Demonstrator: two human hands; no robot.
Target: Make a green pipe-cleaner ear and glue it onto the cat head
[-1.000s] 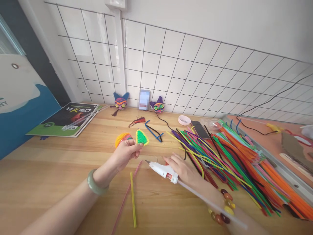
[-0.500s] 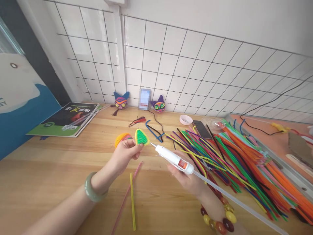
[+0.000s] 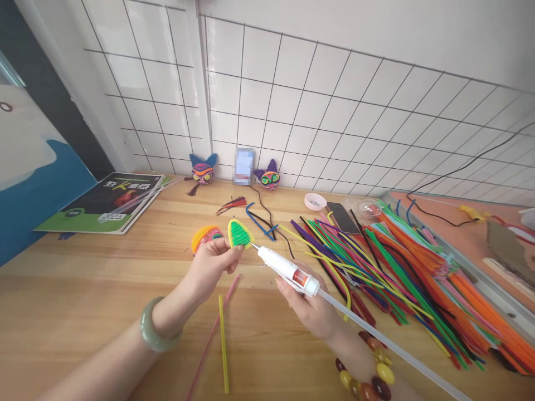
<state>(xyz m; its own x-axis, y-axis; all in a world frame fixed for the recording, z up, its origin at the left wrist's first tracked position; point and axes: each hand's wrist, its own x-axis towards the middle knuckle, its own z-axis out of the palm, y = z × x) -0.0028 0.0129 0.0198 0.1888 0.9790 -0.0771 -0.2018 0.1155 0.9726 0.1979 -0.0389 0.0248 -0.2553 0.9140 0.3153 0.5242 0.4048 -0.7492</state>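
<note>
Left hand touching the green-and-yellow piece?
Touching. Head view: the left hand pinches the green-and-yellow piece at its lower edge, thumb over its front.

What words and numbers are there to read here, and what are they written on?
"重点": large white characters on the black-and-green book; the rest of its title is hard to make out.
Small print on that book: too small to read.
Upright screen: too blurred to read.
White glue gun: no words I can see.

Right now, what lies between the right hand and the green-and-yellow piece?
In the head view, the glue gun, held in the right hand, nozzle by the piece.
</note>
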